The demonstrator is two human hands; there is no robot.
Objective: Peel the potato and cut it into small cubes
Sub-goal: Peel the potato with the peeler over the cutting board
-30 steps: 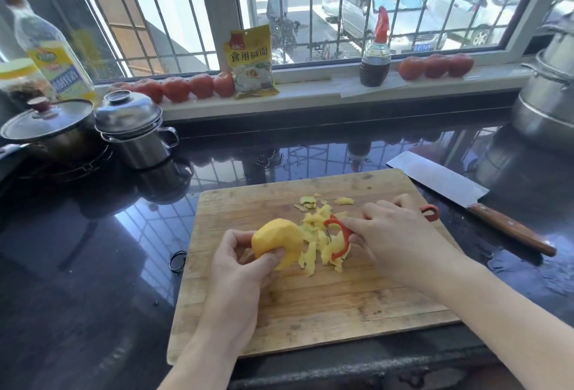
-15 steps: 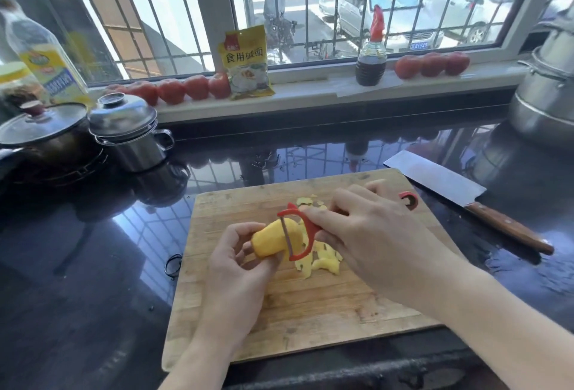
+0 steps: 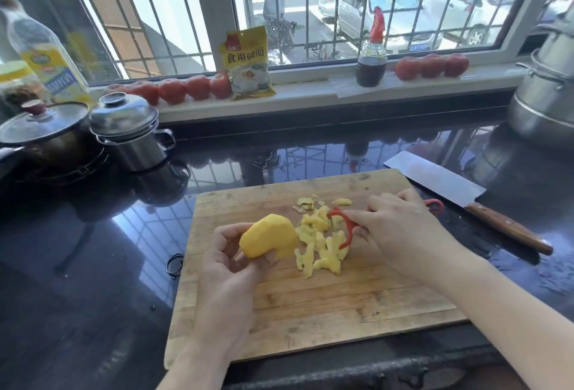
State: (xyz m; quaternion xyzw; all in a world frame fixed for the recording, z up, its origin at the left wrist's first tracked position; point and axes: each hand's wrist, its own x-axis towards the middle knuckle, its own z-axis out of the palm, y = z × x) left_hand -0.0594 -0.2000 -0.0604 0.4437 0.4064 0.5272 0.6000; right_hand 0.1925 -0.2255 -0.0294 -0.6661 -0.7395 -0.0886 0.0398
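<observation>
Potato [image 3: 268,236] gripped in left hand [image 3: 228,268] fingers above cutting board [image 3: 310,321], right hand [image 3: 394,231] clamping red peeler [image 3: 346,228] over peelings [image 3: 323,246], cleaver [image 3: 450,189] beside board's right edge on worktop [image 3: 93,281]

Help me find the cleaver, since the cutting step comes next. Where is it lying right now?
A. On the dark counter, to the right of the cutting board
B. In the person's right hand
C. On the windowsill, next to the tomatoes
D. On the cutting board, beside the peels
A: the cleaver lies flat on the dark counter just right of the cutting board, while the right hand holds the red peeler.
</observation>
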